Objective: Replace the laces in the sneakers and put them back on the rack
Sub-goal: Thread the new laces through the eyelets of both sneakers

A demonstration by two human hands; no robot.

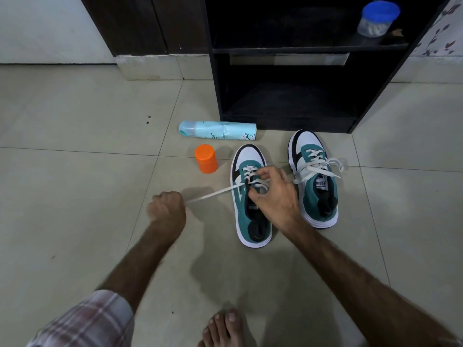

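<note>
Two teal, white and black sneakers stand on the tiled floor in front of a dark rack (288, 51). The left sneaker (250, 216) has a white lace (215, 192) threaded part way up. My left hand (166, 207) is closed in a fist round one end of that lace, which runs taut to the left. My right hand (274, 194) sits over the sneaker's tongue and pinches the lace at the eyelets. The right sneaker (315, 181) is laced, its white ends lying loose across the top.
A light blue spray can (218, 130) lies on its side by the rack's foot. An orange-capped container (206, 158) stands left of the sneakers. A blue-lidded jar (377, 20) sits on the rack's upper shelf. My bare foot (225, 326) is at the bottom edge.
</note>
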